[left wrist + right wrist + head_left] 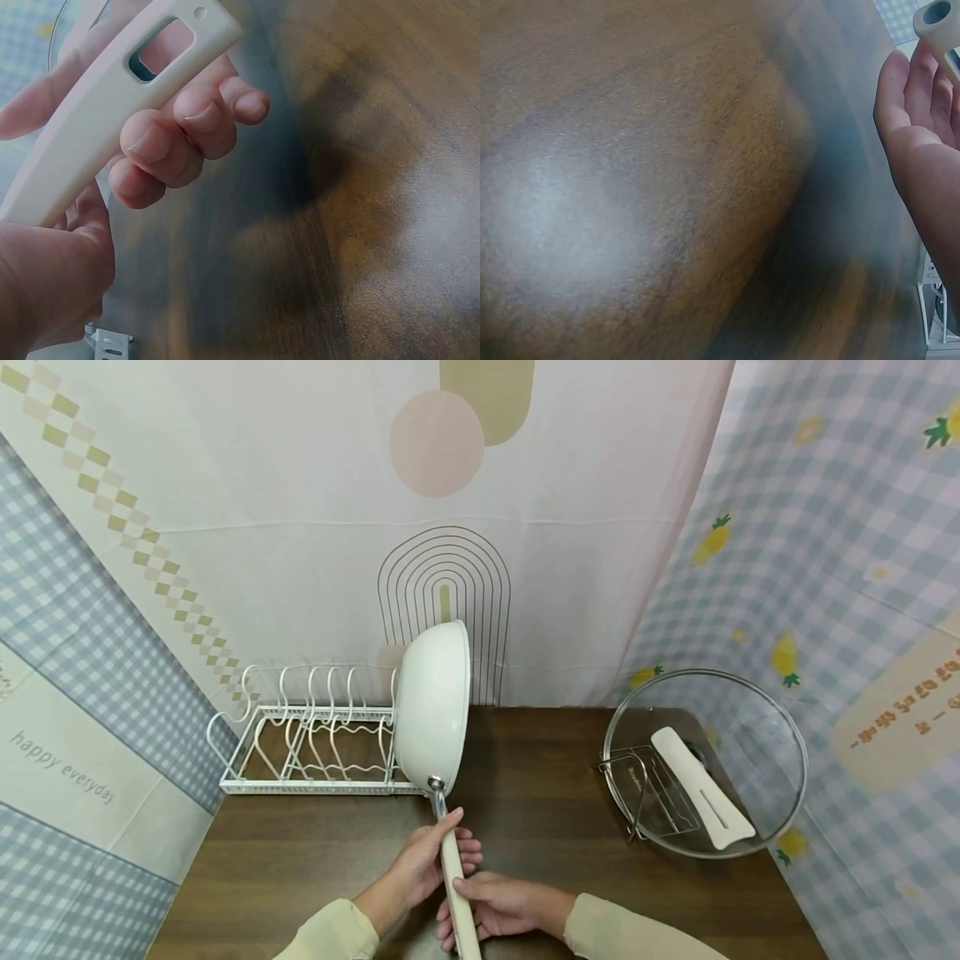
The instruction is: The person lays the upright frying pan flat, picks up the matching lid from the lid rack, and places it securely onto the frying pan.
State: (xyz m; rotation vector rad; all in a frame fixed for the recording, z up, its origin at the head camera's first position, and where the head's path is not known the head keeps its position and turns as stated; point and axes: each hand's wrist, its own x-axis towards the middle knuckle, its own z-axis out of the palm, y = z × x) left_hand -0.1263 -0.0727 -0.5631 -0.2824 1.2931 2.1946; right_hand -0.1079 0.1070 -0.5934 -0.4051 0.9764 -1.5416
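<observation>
A white wok (pixel 435 706) stands tipped on its side, its rim facing right, at the right end of a white wire rack (pixel 303 787). Its long cream handle (pixel 453 881) points toward me. With the thumb along its top, my left hand (pixel 422 864) holds the handle near the metal joint. Closer to the handle's end, my right hand (pixel 504 906) grips it, thumb on top and fingers curled beneath. The left wrist view shows the slotted handle end (pixel 120 90) between the right hand's thumb and fingers. Part of the rack is hidden behind the wok.
A large glass lid (pixel 797 760) leans in a dark wire stand (pixel 637 802) on the right, with a white slotted piece (pixel 697 781) at its middle. Brown wooden tabletop (pixel 547 802) lies between wok and lid. Patterned cloth walls (pixel 585 568) border the back and sides.
</observation>
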